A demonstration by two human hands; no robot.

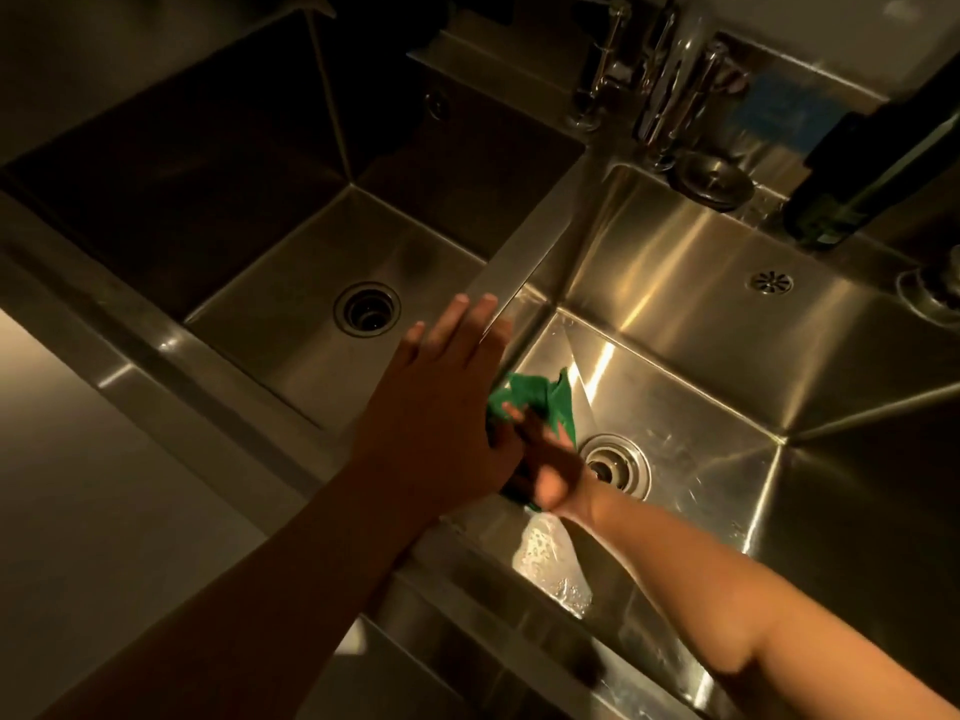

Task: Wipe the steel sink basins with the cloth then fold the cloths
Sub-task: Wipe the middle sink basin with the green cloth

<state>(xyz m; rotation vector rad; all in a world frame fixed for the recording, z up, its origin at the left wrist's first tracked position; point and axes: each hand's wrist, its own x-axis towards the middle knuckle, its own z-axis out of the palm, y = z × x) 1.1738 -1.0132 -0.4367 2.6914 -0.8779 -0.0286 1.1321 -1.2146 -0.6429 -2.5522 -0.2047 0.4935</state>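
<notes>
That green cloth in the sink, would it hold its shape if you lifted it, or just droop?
Probably droop: the cloth lies crumpled with loose peaks under the right hand. Likely light too, being thin. The wet patches in the basin suggest it may be damp and cling a little.

Plain green cloth (540,402); bare silver steel basins (701,324); a dark green bottle (872,163) beyond.

green cloth (540,402) in right basin (691,402)
</notes>
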